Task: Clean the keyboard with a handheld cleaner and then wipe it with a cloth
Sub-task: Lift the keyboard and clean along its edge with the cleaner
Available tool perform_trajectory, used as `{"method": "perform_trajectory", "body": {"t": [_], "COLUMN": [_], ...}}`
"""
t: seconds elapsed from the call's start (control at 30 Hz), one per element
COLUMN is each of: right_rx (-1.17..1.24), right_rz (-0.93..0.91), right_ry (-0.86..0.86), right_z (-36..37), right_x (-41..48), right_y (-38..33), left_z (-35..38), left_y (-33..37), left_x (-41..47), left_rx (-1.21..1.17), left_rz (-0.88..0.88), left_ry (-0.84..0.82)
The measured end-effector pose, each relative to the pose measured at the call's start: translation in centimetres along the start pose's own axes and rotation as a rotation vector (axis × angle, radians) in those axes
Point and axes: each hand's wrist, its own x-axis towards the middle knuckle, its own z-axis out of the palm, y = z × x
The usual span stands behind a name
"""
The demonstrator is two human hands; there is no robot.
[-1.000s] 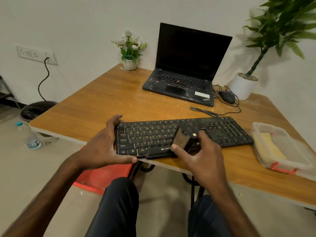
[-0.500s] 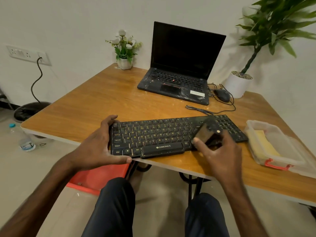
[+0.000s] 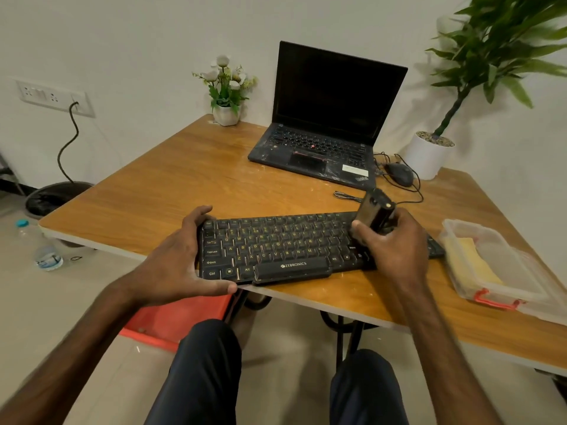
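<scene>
**Keyboard (image 3: 285,246) pass runs out to the right-hand end**

And we're across! A second ago our right hand (image 3: 395,243) had the handheld cleaner (image 3: 372,211) down by the space bar in the middle of the keyboard. Now it's wrapped tight round that black cleaner over the right-hand keys, close to the board's far edge. We read that as one sweep done, with the number pad under our wrist probably still to cover.

Our left hand (image 3: 181,259) hasn't budged. It clamps the left end of the board, thumb along the near edge and fingers hooked over the far corner.

The keyboard lies along the near edge of the table (image 3: 184,185), its front lip right at the brink, so that bracing grip matters. Beyond it there's bare wood out to the laptop (image 3: 322,118) at the far side. A loose cable (image 3: 349,196) and the mouse (image 3: 399,174) sit just past the cleaner, so they're worth watching. The yellow cloth (image 3: 469,262) waits in the clear plastic box (image 3: 521,289) at the right edge, near the board's end, untouched. Wiping comes later.
</scene>
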Motion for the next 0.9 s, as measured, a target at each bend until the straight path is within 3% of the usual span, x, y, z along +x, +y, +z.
{"method": "perform_trajectory", "body": {"t": [0.07, 0.17, 0.3, 0.43, 0.6, 0.9], "right_rx": [-0.040, 0.003, 0.061, 0.020, -0.008, 0.230], "right_rz": [0.058, 0.014, -0.218, -0.396, -0.265, -0.464], "right_ry": [0.030, -0.082, -0.304, -0.334, -0.260, -0.522], "right_z": [0.3, 2.7, 6.9, 8.9, 9.0, 7.4], "right_x": [2.4, 2.5, -2.0, -3.3, 0.2, -9.5], "right_y": [-0.1, -2.4, -8.0, -10.7, -10.1, -11.8], "left_z": [0.0, 0.0, 0.0, 0.0, 0.0, 0.1], "left_y": [-0.1, -0.2, -0.4, -0.6, -0.8, -1.6], "left_x": [0.0, 0.0, 0.0, 0.0, -0.1, -0.2], "left_rx": [-0.013, -0.043, -0.077, -0.095, -0.106, -0.158], "left_rz": [0.010, 0.014, 0.006, -0.004, -0.014, 0.002], "left_ry": [0.004, 0.008, -0.006, -0.025, -0.033, -0.032]}}
